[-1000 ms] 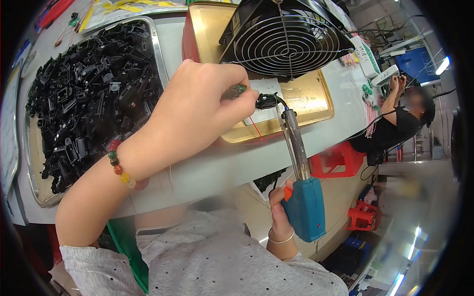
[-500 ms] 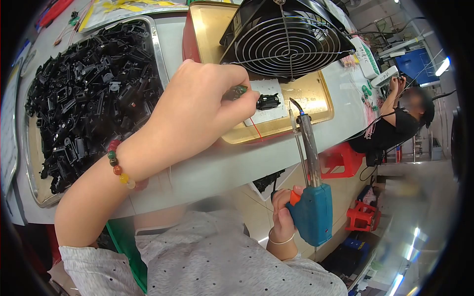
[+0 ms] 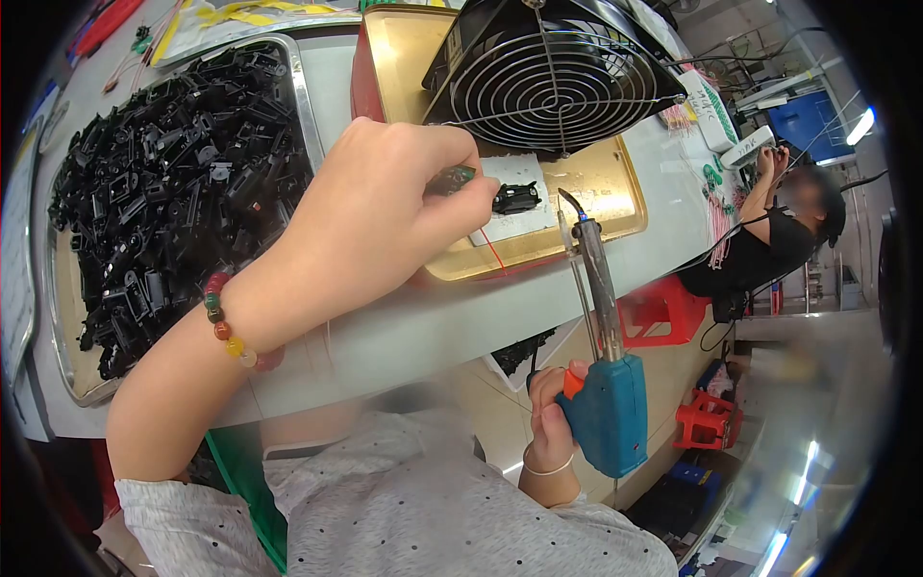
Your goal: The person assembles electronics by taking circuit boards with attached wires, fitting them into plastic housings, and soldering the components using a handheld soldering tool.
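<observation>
My left hand (image 3: 404, 197), with a beaded bracelet on its wrist, is closed in a pinch at the near end of a black plastic part (image 3: 516, 198). That part lies on a white pad (image 3: 524, 226) in a gold tray (image 3: 601, 192). A small green piece shows between the fingers, and a thin red wire (image 3: 493, 252) hangs below them. My right hand (image 3: 551, 423) grips a blue soldering gun (image 3: 615, 413) with an orange trigger. Its bent tip stands just right of the black part, apart from it.
A metal tray (image 3: 306, 106) heaped with black plastic parts (image 3: 173, 192) is on the left. A black fan (image 3: 553, 91) with a wire guard stands over the gold tray. At the right are a seated person (image 3: 779, 240), red stools (image 3: 663, 313) and green-and-white pieces with wires.
The soldering gun has drawn back from the black part, down and to the right, and its tip no longer touches it. My left hand has kept its pinch, with only a slight shift left.
</observation>
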`<move>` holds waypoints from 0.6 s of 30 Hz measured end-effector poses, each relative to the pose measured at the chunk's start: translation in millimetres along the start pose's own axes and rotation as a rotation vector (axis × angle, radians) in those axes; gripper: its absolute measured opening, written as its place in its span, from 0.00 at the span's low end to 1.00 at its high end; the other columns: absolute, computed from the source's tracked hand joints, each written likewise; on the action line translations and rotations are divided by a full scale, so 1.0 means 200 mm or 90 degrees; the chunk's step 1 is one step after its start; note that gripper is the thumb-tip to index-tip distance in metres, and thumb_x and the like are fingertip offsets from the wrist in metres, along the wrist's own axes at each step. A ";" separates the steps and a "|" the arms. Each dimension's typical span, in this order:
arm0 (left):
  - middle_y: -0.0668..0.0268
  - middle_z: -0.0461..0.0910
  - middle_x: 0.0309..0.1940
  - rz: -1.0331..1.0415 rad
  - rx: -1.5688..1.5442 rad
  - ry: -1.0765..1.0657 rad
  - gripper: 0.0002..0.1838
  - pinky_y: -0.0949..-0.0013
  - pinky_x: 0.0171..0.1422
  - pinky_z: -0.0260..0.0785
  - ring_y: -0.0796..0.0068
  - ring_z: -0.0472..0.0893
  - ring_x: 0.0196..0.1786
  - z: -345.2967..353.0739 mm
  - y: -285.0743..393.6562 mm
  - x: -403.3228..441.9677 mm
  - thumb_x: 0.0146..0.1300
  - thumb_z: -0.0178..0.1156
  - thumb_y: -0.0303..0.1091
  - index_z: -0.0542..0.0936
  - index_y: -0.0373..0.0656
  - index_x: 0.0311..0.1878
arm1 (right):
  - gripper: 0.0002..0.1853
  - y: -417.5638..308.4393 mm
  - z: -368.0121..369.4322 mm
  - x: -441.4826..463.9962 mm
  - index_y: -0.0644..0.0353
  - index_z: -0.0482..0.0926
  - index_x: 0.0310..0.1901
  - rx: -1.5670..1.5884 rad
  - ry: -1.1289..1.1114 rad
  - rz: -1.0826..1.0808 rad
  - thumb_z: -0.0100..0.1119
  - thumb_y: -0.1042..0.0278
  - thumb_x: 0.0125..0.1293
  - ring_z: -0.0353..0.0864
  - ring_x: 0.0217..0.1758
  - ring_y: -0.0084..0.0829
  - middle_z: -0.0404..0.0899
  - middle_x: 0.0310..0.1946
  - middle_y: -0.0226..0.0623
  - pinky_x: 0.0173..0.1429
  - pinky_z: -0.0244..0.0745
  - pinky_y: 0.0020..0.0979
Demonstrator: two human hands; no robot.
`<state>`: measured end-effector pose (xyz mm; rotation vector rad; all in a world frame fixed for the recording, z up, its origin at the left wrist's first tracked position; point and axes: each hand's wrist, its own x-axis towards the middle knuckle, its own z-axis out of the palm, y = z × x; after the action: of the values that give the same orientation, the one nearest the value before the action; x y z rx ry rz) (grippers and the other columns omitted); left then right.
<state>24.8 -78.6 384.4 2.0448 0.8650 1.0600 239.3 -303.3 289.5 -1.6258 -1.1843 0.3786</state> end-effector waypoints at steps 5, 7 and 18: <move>0.64 0.77 0.18 -0.025 0.010 0.003 0.09 0.74 0.26 0.64 0.78 0.74 0.19 -0.01 0.03 -0.01 0.60 0.61 0.32 0.80 0.34 0.31 | 0.25 -0.01 0.00 0.00 0.63 0.66 0.58 0.020 -0.001 0.006 0.58 0.66 0.60 0.61 0.18 0.22 0.62 0.17 0.27 0.28 0.59 0.27; 0.65 0.80 0.27 0.071 0.138 0.066 0.08 0.72 0.33 0.68 0.74 0.78 0.27 -0.04 0.07 -0.01 0.57 0.64 0.32 0.81 0.37 0.33 | 0.25 0.00 -0.01 0.00 0.63 0.66 0.58 -0.024 0.007 0.019 0.59 0.66 0.60 0.61 0.18 0.22 0.62 0.17 0.27 0.28 0.59 0.27; 0.70 0.73 0.26 0.241 0.586 -0.046 0.12 0.69 0.41 0.63 0.72 0.74 0.33 -0.04 0.16 -0.06 0.52 0.61 0.31 0.82 0.43 0.42 | 0.07 0.01 -0.03 -0.01 0.66 0.76 0.45 0.823 0.072 0.439 0.53 0.73 0.68 0.75 0.49 0.34 0.76 0.40 0.42 0.59 0.74 0.29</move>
<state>20.0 -102.9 409.0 3.0869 1.0731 0.8269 243.6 -309.2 289.9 -0.7824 -0.0726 1.1692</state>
